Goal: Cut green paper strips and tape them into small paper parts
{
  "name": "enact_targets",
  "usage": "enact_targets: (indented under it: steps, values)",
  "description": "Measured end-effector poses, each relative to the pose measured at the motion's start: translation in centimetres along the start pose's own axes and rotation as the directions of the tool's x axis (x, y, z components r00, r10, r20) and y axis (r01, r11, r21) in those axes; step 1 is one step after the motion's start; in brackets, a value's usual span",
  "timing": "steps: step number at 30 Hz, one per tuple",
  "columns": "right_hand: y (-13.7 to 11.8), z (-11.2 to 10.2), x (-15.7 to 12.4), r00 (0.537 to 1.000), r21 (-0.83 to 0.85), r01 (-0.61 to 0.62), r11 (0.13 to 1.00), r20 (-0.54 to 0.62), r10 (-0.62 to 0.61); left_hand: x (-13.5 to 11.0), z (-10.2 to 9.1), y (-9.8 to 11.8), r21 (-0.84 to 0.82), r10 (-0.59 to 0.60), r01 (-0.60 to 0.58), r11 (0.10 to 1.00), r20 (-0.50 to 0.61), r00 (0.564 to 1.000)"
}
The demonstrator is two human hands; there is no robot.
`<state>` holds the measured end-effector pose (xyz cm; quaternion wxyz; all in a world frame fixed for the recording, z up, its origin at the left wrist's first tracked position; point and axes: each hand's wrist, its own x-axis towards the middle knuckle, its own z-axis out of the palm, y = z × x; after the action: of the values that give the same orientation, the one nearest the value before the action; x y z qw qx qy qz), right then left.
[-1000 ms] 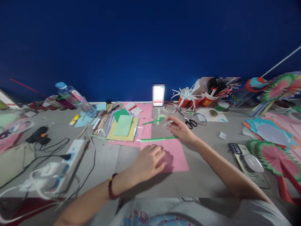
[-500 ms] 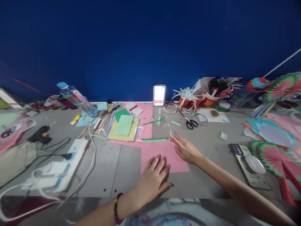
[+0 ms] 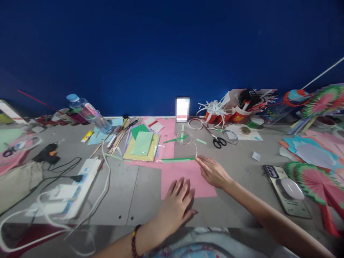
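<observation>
My left hand (image 3: 176, 204) lies palm down with fingers spread on the near part of the pink paper (image 3: 172, 172), holding nothing. My right hand (image 3: 213, 170) is closed at the fingertips on a thin, curved white strip (image 3: 196, 148) by the right end of a long green strip (image 3: 177, 159). That green strip runs across the pink paper. Beyond the fingers, a clear tape roll (image 3: 184, 137) lies flat among short green strips. Left of it sits a stack of coloured paper (image 3: 142, 143) with a light green sheet on top.
Black-handled scissors (image 3: 219, 142) lie right of the tape. A phone (image 3: 286, 193) with a white mouse (image 3: 292, 189) on it rests at right. At left are a power strip (image 3: 83, 186) with cables and a leaning bottle (image 3: 90, 113). Red cups (image 3: 238, 114) stand along the blue wall.
The white strip has swung a little, and its lower end now shows below the green strip beside my right fingertips. My left hand stays put on the pink paper.
</observation>
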<state>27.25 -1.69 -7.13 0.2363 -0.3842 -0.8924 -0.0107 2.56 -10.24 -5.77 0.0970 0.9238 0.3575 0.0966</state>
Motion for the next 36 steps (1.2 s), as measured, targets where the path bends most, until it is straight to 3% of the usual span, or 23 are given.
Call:
enact_targets:
  steps: [13, 19, 24, 31, 36]
  values:
    - [0.2, -0.2, 0.2, 1.000, 0.000, -0.007, 1.000, 0.026, 0.007, -0.1, 0.1, -0.1, -0.009, 0.001, -0.001, 1.000, 0.031, 1.000]
    - [0.3, -0.6, 0.9, 0.986, -0.034, 0.028, 0.999, 0.166, -0.022, -0.1, 0.3, 0.0, -0.013, 0.000, 0.000, 1.000, 0.020, 1.000]
    - [0.3, -0.4, 0.9, 0.987, -0.042, -0.001, 0.999, 0.163, 0.008, -0.2, 0.5, 0.0, -0.010, 0.009, -0.009, 1.000, 0.007, 1.000]
    - [0.2, -1.1, -0.7, 0.989, 0.029, -0.087, 0.996, 0.125, 0.083, -0.2, -1.1, -1.6, -0.103, 0.124, -0.118, 0.988, 0.058, 0.991]
    - [-0.8, -2.2, -3.0, 0.991, 0.067, -0.124, 0.990, 0.066, 0.120, -0.6, -2.7, -1.5, -0.223, 0.300, -0.279, 0.934, 0.066, 0.952]
